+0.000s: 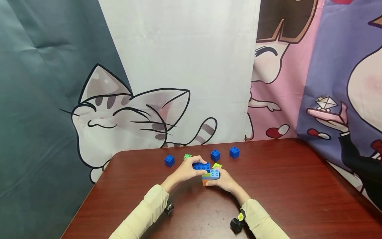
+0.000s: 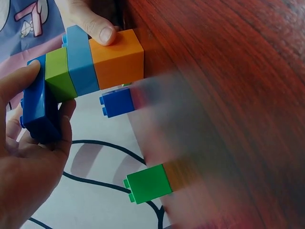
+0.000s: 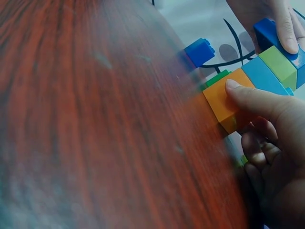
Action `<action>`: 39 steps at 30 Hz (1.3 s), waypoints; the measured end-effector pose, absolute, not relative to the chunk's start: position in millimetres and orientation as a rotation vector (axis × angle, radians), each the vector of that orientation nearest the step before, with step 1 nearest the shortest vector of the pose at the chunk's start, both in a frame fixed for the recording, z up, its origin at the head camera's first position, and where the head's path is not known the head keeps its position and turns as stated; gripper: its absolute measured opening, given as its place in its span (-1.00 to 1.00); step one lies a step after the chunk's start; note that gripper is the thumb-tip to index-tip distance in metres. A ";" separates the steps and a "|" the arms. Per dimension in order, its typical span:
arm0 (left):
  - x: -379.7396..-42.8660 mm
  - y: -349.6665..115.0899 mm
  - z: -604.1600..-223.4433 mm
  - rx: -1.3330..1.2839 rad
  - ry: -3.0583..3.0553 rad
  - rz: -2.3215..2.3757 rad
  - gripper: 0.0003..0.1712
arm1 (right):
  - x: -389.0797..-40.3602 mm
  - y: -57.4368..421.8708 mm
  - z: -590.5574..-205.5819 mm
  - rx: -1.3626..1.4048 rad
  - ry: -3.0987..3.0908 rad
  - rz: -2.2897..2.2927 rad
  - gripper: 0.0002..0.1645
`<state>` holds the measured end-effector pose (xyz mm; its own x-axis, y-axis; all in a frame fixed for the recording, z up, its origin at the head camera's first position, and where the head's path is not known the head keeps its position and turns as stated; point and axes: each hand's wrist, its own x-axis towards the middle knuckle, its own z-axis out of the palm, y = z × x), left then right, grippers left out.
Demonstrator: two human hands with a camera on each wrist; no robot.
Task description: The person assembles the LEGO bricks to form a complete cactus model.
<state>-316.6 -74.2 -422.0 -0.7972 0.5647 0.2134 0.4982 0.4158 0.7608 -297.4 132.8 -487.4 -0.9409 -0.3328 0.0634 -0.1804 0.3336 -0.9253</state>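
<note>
Your left hand (image 1: 185,170), fingers partly curled, grips the blue brick (image 2: 42,107) atop the stack (image 2: 85,67); your right hand (image 1: 225,182), fingers curled, holds the stack, thumb on the orange brick (image 2: 120,57).

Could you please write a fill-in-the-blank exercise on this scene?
The left hand grips the dark blue block at the ____ of the stack.
The right hand has its thumb tip on the ____ block.
Directly beneath the lime green block is a ____ block.
On the table stand ____ loose dark blue cubes.

Answers: top; orange; light blue; three.
</note>
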 end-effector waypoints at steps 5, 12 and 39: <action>-317.9 -74.5 -424.2 0.946 2.550 1.373 -0.70 | -297.7 133.2 -489.0 -0.448 2.444 -1.667 -0.35; -318.9 -74.9 -425.4 0.932 2.516 1.403 -0.70 | -298.3 133.7 -490.0 -0.468 2.432 -1.676 -0.34; -291.8 -74.0 -388.5 0.929 2.478 1.400 -0.68 | -296.0 131.8 -486.7 -0.536 2.422 -1.702 -0.34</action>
<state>-291.8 -74.0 -388.5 -0.7976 0.5795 0.1674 0.4425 0.3735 0.8153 -296.0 131.8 -486.7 -0.9279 -0.3610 0.0936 -0.2103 0.2994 -0.9307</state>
